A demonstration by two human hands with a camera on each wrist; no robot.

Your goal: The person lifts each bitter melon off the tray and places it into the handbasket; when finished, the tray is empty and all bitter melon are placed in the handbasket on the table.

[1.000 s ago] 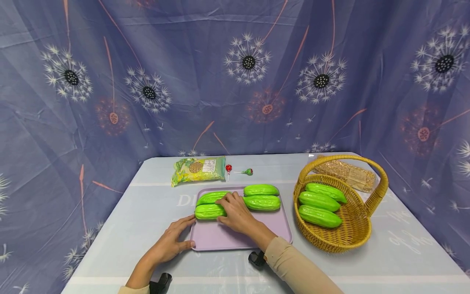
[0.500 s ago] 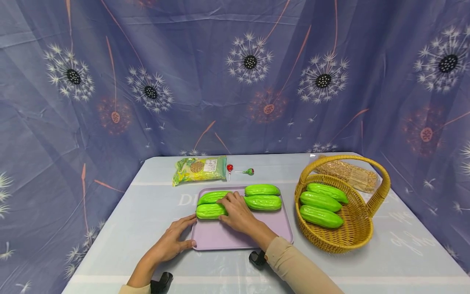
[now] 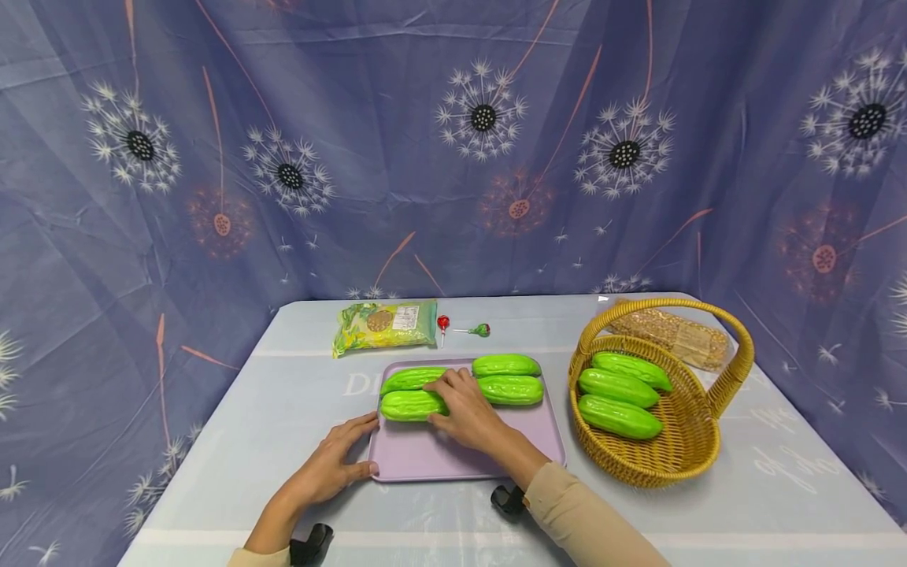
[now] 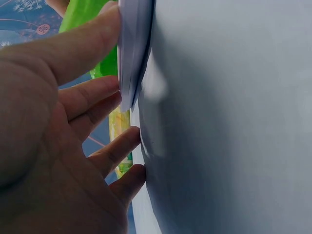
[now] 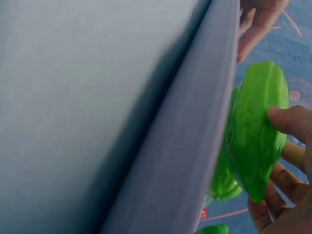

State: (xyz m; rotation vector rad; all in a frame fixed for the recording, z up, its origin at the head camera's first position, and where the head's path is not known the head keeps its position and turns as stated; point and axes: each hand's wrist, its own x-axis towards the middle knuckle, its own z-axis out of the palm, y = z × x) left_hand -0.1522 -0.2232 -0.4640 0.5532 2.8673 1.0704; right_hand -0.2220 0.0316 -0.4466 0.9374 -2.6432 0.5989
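Note:
A lilac tray (image 3: 439,461) lies mid-table with several green bitter melons on it, two at its right being the far one (image 3: 506,365) and the nearer one (image 3: 512,390). My right hand (image 3: 464,408) grips the near-left bitter melon (image 3: 413,406), thumb on its near side and fingers over the far side. In the right wrist view the same bitter melon (image 5: 258,131) sits between thumb and fingers. Behind it lies another bitter melon (image 3: 411,379), partly hidden by that hand. My left hand (image 3: 333,465) rests at the tray's left edge, fingers fairly straight, thumb (image 4: 97,41) touching the rim.
A wicker basket (image 3: 680,465) with a tall handle stands right of the tray, holding three bitter melons (image 3: 620,417). Behind it lies a bag of grain (image 3: 694,346). A yellow-green packet (image 3: 383,327), a red lollipop (image 3: 443,323) and a green lollipop (image 3: 483,330) lie at the back.
My right hand has shifted slightly to the right along the near-left bitter melon, whose left end sits a touch farther right. The left hand stays at the tray edge.

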